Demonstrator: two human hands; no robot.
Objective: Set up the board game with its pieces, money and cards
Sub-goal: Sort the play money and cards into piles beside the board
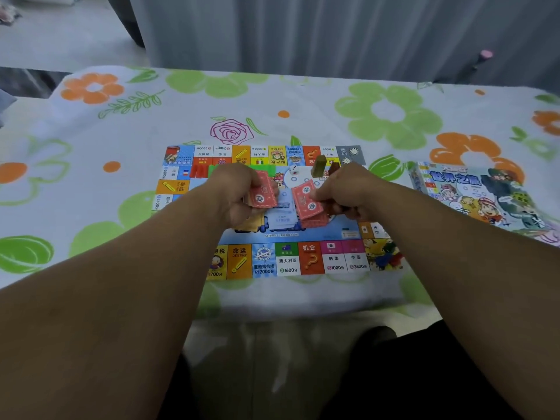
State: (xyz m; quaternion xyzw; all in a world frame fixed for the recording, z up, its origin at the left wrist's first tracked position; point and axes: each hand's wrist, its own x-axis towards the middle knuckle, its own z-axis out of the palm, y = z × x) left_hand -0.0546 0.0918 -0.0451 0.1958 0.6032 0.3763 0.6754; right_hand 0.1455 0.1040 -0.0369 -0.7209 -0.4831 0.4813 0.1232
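The colourful game board [306, 260] lies flat on the flowered tablecloth. Above its middle, my left hand [233, 189] grips a small bundle of red paper money [263, 190]. My right hand [345, 189] pinches a single red note [306, 199] over a red stack [315, 221] lying on the board. A pale blue note [283, 216] lies between my hands. A white die [293, 169], an olive-green block [319, 165] and a brown piece [334, 168] stand near the board's far side. Red and green pieces [201, 171] sit at the far left of the board.
The game box [472, 195] lies to the right of the board on the tablecloth [121, 147]. A grey curtain [333, 31] hangs behind the table. The table's near edge runs just above my lap.
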